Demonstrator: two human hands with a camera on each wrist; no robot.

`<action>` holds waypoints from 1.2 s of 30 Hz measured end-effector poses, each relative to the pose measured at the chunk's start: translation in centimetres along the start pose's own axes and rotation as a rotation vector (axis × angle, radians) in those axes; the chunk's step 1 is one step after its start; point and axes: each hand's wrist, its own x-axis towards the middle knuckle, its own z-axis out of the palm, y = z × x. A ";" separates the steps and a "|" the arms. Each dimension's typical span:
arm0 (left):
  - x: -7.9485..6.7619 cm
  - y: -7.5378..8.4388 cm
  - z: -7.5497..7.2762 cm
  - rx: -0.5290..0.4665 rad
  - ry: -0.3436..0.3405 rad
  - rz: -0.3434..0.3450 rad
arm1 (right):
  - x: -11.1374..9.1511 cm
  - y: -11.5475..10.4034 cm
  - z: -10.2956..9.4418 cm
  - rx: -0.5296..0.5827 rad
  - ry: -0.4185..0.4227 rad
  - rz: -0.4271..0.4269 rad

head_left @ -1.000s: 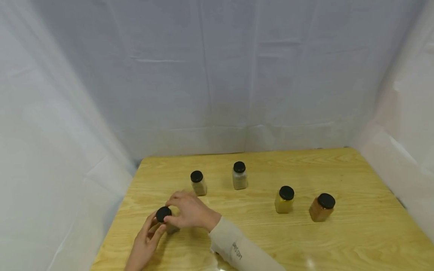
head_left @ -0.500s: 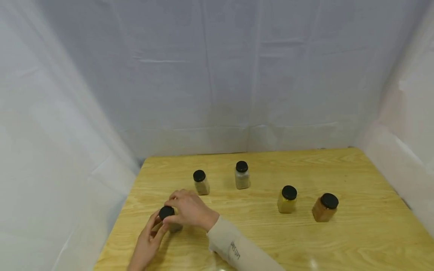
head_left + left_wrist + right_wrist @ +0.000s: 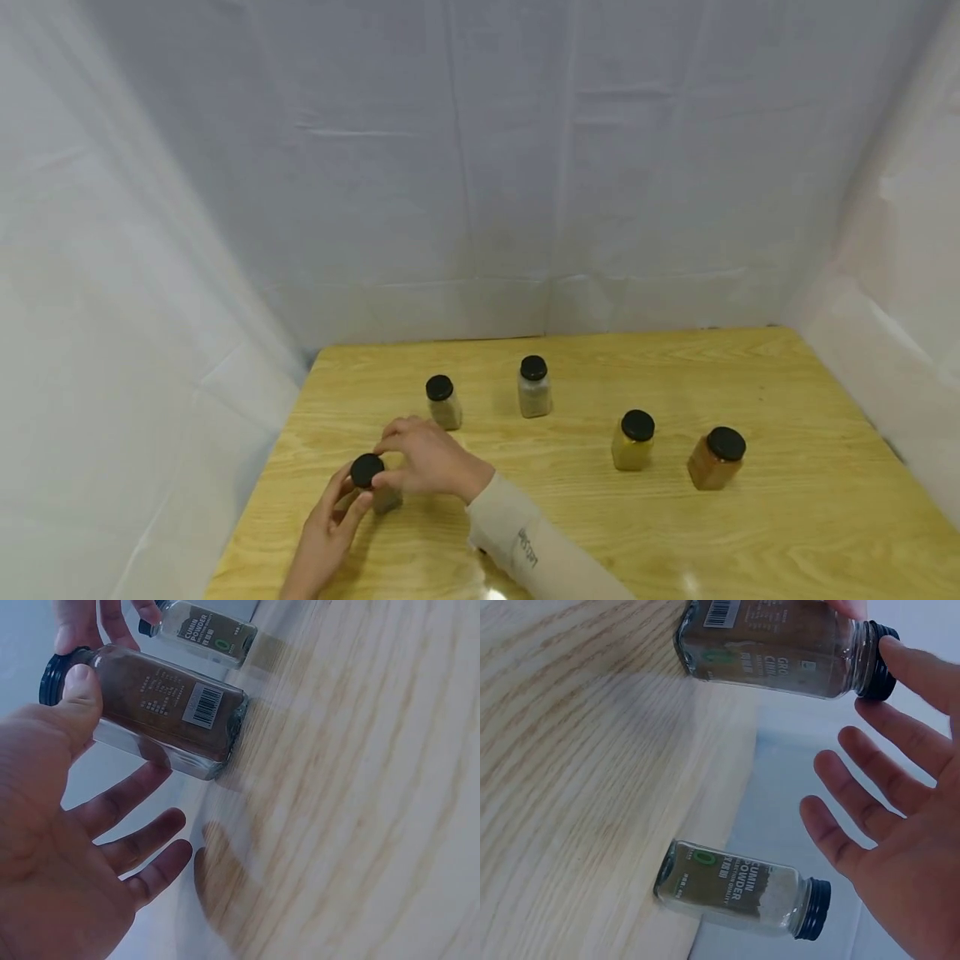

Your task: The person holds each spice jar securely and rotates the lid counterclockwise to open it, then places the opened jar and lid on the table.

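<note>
A square glass spice jar (image 3: 169, 709) of brown powder stands upright on the wooden table, its black lid (image 3: 367, 471) on. My left hand (image 3: 327, 529) holds the jar just below the lid between thumb and forefinger; the other fingers are spread beside the glass. From the right, my right hand (image 3: 435, 462) pinches that lid with thumb and forefinger, its remaining fingers held away, as the right wrist view shows. A smaller jar labelled cumin powder (image 3: 720, 881) stands just behind my right hand, black lid on.
A jar of pale powder (image 3: 534, 398) stands near the table's back edge. Farther right are a yellow jar (image 3: 632, 450) and an orange-red jar (image 3: 712, 468), both black-lidded. White sheeting (image 3: 495, 208) encloses the wooden table (image 3: 570, 517) at the back and sides.
Over the last half second my right hand shifts slightly rightward, its fingers a little looser at the lid. The left hand keeps its hold, and the jar stays in place.
</note>
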 end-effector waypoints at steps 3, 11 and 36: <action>0.0 0.0 0.2 0.007 0.021 0.019 | 0.0 -0.1 -0.2 0.046 -0.049 -0.006; 0.3 0.0 0.5 0.018 0.024 0.060 | 0.3 -0.7 0.0 0.044 -0.106 0.009; 0.0 0.2 0.1 0.002 0.014 0.010 | 0.4 -0.4 -0.6 0.052 -0.070 0.039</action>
